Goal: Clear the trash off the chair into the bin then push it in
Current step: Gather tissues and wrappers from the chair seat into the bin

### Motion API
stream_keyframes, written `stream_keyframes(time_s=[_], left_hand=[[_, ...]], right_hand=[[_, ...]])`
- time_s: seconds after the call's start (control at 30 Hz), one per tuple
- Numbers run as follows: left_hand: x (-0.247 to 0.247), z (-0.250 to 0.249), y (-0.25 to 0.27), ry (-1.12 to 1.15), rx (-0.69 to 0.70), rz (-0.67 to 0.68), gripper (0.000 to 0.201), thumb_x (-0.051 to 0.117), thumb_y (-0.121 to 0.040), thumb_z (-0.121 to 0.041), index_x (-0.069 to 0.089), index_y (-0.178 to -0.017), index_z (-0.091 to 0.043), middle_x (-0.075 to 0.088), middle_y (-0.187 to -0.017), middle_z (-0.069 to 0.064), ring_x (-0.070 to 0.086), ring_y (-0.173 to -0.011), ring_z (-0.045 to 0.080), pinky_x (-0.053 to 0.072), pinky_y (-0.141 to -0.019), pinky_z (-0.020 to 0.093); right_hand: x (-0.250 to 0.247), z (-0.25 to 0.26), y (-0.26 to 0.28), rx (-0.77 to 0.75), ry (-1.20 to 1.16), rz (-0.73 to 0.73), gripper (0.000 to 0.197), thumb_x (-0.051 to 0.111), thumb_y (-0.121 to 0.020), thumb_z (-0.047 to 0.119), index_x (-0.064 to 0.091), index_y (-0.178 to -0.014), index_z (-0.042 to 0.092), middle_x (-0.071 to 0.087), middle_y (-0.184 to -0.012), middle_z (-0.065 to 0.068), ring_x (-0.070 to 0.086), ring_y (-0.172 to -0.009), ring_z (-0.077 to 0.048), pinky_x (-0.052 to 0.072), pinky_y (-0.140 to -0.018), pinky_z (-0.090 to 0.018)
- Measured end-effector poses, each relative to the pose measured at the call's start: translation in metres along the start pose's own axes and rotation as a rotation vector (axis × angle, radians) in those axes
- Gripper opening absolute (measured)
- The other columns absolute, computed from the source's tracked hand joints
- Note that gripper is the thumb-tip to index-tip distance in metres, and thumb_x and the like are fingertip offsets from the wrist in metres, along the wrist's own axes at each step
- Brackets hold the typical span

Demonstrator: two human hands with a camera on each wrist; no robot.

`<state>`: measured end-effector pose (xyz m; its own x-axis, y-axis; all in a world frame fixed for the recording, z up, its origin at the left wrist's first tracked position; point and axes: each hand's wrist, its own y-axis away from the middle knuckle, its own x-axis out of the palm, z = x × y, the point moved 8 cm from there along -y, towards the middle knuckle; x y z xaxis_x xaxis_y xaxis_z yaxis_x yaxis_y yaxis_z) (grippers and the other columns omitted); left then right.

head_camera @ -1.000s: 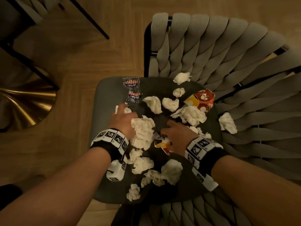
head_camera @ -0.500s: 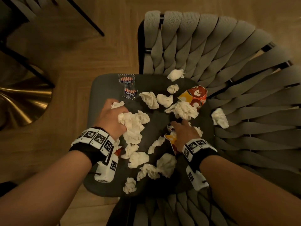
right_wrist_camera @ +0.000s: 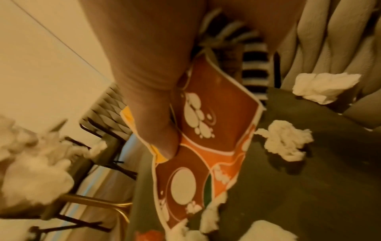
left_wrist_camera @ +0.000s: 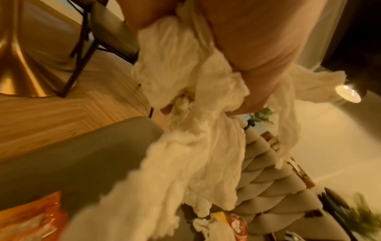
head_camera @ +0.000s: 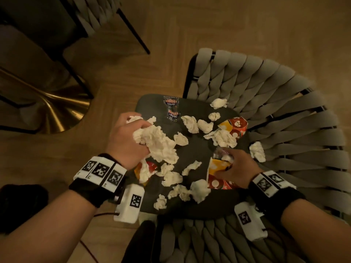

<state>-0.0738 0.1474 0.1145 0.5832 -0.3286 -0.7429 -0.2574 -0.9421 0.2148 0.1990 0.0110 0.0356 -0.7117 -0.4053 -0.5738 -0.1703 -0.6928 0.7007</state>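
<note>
Your left hand (head_camera: pixel 126 138) is squeezed around a big bunch of white tissues (head_camera: pixel 158 146), and the bunch hangs out past your fingers. Your right hand (head_camera: pixel 236 167) pinches a red and orange wrapper (head_camera: pixel 216 168) with your thumb (right_wrist_camera: pixel 158 130) pressed on top of it. There may be a bit more trash tucked in that hand too, but it is hard to tell.

The chair (head_camera: pixel 275 114) is far from clean. Lots of small tissue balls lie on the dark seat (head_camera: pixel 218 205), like the one by the woven back (head_camera: pixel 218 103) and the one on the right side (head_camera: pixel 257 151). A second red wrapper (head_camera: pixel 236 127) sits near the back, partly under a tissue. Two small clear packets (head_camera: pixel 171 108) lie at the far edge of the seat. Another orange wrapper (head_camera: pixel 147 167) peeks out under your left wrist.

You cannot see the bin in any of the views, so nothing shows trash inside it. It looks like you are only at the start. You have two handfuls, and you will likely need several more trips. After that the chair must be pushed in
</note>
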Motion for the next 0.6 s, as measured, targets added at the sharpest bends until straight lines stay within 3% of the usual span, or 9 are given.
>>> stream_keyframes(time_s=[0.1,0.17,0.27,0.43,0.53,0.6], left_hand=[[-0.047,0.012,0.029,0.066,-0.036,-0.072,0.042,0.086,-0.057,-0.011,0.064,-0.087,-0.031,0.047,-0.123,-0.004,0.046,-0.111,0.011,0.037,-0.091,0.027],[-0.079,0.028,0.05,0.082,-0.067,-0.11,0.042,0.085,-0.055,-0.008,0.067,-0.089,-0.026,0.049,-0.122,0.001,0.049,-0.109,0.012,0.037,-0.09,0.026],[-0.13,0.063,0.086,0.105,-0.128,-0.209,0.044,0.082,-0.054,0.0,0.068,-0.09,-0.023,0.052,-0.122,0.007,0.052,-0.108,0.014,0.039,-0.091,0.028],[-0.199,0.158,0.153,0.12,-0.304,-0.314,0.049,0.081,-0.053,0.004,0.063,-0.086,-0.028,0.049,-0.123,0.002,0.05,-0.104,0.011,0.034,-0.083,0.012],[-0.229,0.236,0.195,0.116,-0.404,-0.328,0.046,0.082,-0.052,-0.001,0.063,-0.085,-0.026,0.05,-0.123,0.006,0.05,-0.105,0.015,0.042,-0.09,0.027],[-0.245,0.295,0.225,0.113,-0.451,-0.337,0.039,0.079,-0.051,-0.018,0.066,-0.087,-0.023,0.053,-0.12,0.009,0.052,-0.106,0.018,0.046,-0.094,0.039]], right_hand=[[-0.014,0.036,0.02,-0.063,-0.064,-0.029,0.072,0.085,-0.061,0.036,0.053,-0.126,0.032,0.062,-0.117,0.006,0.06,-0.099,-0.01,0.05,-0.082,-0.029],[-0.016,0.07,0.032,-0.121,-0.094,-0.031,0.066,0.085,-0.063,0.032,0.057,-0.123,0.03,0.063,-0.113,0.01,0.059,-0.099,-0.008,0.047,-0.083,-0.026],[-0.005,0.134,0.049,-0.22,-0.131,0.002,0.051,0.086,-0.065,0.027,0.06,-0.109,0.03,0.066,-0.094,0.013,0.06,-0.086,0.0,0.044,-0.07,-0.018],[0.06,0.254,0.071,-0.406,-0.093,0.036,0.041,0.088,-0.06,0.026,0.065,-0.093,0.033,0.068,-0.083,0.017,0.063,-0.078,0.004,0.046,-0.066,-0.017],[0.125,0.317,0.077,-0.446,-0.078,0.093,0.04,0.088,-0.059,0.025,0.068,-0.093,0.029,0.072,-0.082,0.013,0.066,-0.075,0.003,0.05,-0.069,-0.019],[0.18,0.351,0.079,-0.414,-0.079,0.157,0.038,0.089,-0.058,0.022,0.068,-0.089,0.027,0.072,-0.081,0.011,0.067,-0.072,0.002,0.052,-0.07,-0.023]])
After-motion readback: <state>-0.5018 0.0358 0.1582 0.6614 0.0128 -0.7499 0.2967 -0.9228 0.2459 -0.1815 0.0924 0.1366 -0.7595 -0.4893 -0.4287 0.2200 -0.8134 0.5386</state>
